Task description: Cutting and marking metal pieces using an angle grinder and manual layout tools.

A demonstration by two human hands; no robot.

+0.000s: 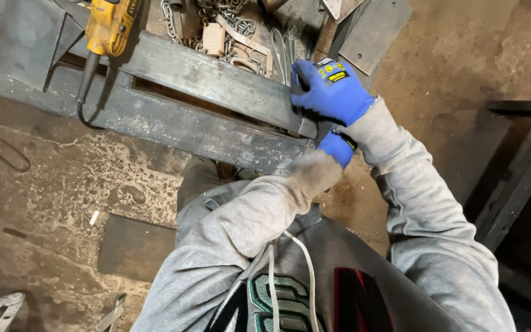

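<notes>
- We see our right hand (333, 91), in a blue glove, closed over the end of a long steel bar (216, 80), fingers wrapped around its top edge.
- Our left hand (337, 147), also blue-gloved, sits just below the right one, mostly hidden by our grey sleeve (259, 203); we cannot tell whether it is open or closed.
- The steel bar lies at a slant on a second, wider steel beam (173, 126), both above the dusty concrete floor (62, 184).
- A yellow power tool (110, 26) rests on the bar's far end, its black cord hanging down.
- The glove's back carries a small label (333, 72) with yellow marks on black.
- Behind the bar we see a heap of chain (216, 18) and a small tan rectangular block (214, 38) among it.
- A flat dark plate (133, 246) lies on the floor near our knee.
</notes>
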